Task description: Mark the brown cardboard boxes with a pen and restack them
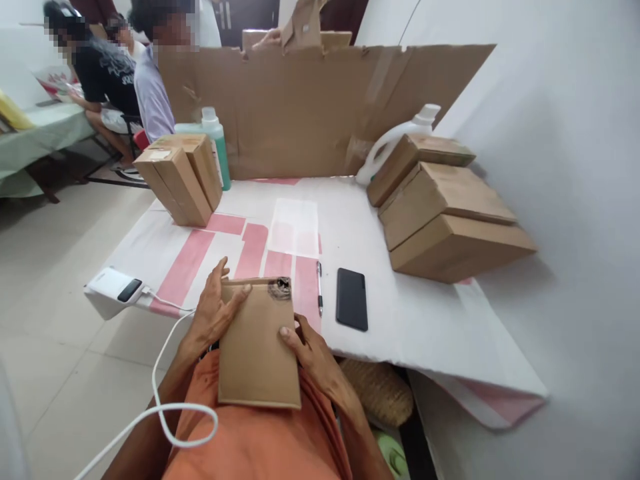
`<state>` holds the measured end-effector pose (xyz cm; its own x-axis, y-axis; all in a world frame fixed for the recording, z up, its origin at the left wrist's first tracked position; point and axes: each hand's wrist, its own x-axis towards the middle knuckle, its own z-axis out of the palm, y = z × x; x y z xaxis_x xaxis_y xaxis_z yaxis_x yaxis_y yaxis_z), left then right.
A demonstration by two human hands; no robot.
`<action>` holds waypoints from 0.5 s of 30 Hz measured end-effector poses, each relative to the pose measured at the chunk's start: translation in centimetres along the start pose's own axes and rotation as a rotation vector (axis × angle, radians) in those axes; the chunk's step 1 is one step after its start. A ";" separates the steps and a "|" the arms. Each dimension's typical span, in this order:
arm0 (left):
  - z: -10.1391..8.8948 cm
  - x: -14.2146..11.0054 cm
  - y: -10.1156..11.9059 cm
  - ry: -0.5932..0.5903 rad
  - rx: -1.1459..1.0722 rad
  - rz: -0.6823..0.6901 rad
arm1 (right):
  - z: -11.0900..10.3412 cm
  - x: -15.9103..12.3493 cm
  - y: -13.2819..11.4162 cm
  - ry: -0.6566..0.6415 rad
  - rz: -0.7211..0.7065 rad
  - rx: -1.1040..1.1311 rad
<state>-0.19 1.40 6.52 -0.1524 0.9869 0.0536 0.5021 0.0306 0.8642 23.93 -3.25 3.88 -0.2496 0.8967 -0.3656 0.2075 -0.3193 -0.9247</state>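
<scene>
A brown cardboard box (259, 347) is held against my lap at the table's near edge, with a dark scribbled mark at its top right corner. My left hand (219, 308) grips its upper left side, the thumb lying across the front. On the right edge my right hand (307, 343) holds it with the thumb on the face and the fingers behind, partly hidden. Just beyond the box, a pen (319, 288) and a black smartphone (352, 299) lie on the table. A clear plastic sheet or bag (294, 227) is farther back.
Cardboard boxes (181, 180) and a green bottle (220, 150) stand at the left. More boxes (450, 213) and a white jug (395, 143) are at the right. A cardboard panel (300, 113) closes the back. A white power bank (114, 283) trails a cable (163, 373). People sit beyond.
</scene>
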 end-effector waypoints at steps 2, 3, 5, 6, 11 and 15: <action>1.1 0.4 0.7 0.047 0.073 0.133 | 0.4 -0.7 0.3 0.035 -0.012 0.011; 1.6 0.6 1.3 0.063 0.129 0.186 | 0.4 -0.8 0.5 0.044 -0.019 0.017; 2.5 0.9 2.5 0.105 0.272 0.253 | 0.1 -0.7 0.8 0.036 -0.030 0.016; 2.9 1.0 3.0 0.121 0.340 0.273 | -0.2 -0.6 0.9 0.032 -0.036 0.007; 3.7 0.7 4.2 0.080 0.501 0.355 | -1.1 2.1 0.5 0.200 -0.074 0.044; 3.5 0.7 3.8 0.111 0.543 0.415 | -0.5 4.8 -1.5 0.215 -0.145 0.130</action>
<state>4.55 2.80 8.08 0.0722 0.9130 0.4016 0.8883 -0.2420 0.3904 22.90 1.70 3.57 -0.0589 0.9759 -0.2101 0.0579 -0.2068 -0.9767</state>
